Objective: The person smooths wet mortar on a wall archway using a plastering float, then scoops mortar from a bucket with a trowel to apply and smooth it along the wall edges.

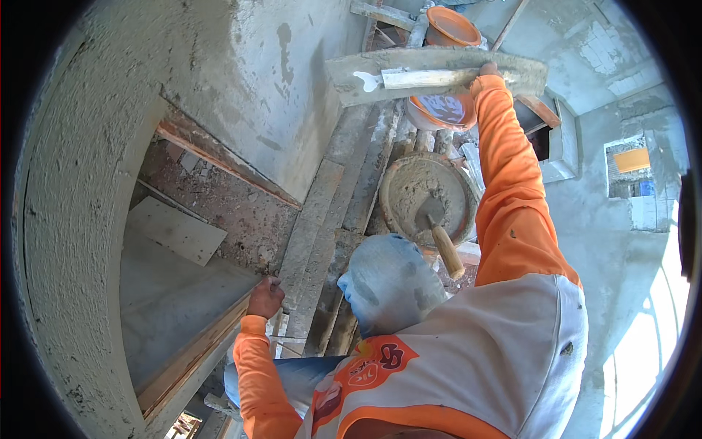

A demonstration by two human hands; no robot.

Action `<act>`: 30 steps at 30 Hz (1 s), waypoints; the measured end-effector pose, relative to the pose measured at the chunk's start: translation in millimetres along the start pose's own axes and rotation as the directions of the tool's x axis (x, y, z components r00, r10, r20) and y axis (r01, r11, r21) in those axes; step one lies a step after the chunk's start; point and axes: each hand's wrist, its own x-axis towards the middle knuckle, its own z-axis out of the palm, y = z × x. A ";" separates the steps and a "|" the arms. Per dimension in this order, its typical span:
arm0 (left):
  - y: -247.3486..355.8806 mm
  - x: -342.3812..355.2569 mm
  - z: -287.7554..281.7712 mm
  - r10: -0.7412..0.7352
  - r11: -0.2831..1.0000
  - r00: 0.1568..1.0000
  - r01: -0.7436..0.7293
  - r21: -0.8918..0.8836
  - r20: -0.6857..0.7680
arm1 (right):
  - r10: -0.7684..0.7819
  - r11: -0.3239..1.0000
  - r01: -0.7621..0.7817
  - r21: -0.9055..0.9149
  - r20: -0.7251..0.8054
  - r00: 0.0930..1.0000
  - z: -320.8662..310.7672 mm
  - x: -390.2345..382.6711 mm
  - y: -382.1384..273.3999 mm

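Note:
My right hand, at the end of an outstretched orange sleeve, is wrapped round the pale wooden grip of a long plastering float. The float's flat, mortar-stained blade lies crosswise at the far side of the view, above the buckets. My left hand is low on the left with its fingers curled, at the end of the opening's wooden frame. What those fingers hold, if anything, is hidden. Between my arms stands a round tub of wet grey mortar. A trowel with a wooden handle rests in it, blade in the mortar.
Beneath the tub run rough wooden planks. Behind the float are an orange basin and a bucket with whitish liquid. A plastered wall with a framed opening curves along the left. A loose board lies inside the opening.

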 end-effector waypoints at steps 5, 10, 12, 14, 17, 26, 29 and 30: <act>-31.3 -13.1 15.1 -0.042 0.985 0.997 0.052 0.162 -0.066 | 0.097 0.986 -0.116 0.121 0.156 0.983 31.3 25.8 57.5; -3.0 -12.7 12.8 -0.259 0.961 0.964 0.252 0.111 0.053 | 0.126 0.946 -0.239 0.218 0.430 0.894 50.3 47.8 58.3; 11.3 -9.5 6.9 -0.289 0.954 0.956 0.283 0.097 0.057 | 0.120 0.941 -0.256 0.221 0.491 0.863 62.8 50.4 60.6; 9.1 -13.9 4.1 -0.284 0.957 0.959 0.282 0.073 0.015 | 0.105 0.933 -0.275 0.233 0.557 0.824 90.2 50.2 60.2; -11.3 2.3 20.5 -0.151 0.984 0.988 0.153 0.088 -0.030 | 0.086 0.914 -0.293 0.279 0.574 0.815 76.3 73.1 79.2; 26.0 -29.1 -14.4 -0.138 0.989 0.984 0.144 0.042 -0.115 | -0.757 0.496 0.835 -0.238 0.351 0.551 6.1 -98.8 154.7; 40.2 -30.1 -28.6 -0.125 0.992 0.988 0.127 0.019 -0.090 | -0.640 0.191 0.931 -0.310 0.680 0.358 -53.6 -232.3 181.0; 36.3 -28.3 -26.3 -0.132 0.991 0.989 0.132 0.002 -0.061 | -0.533 0.125 0.921 -0.368 0.758 0.375 -71.8 -252.9 197.1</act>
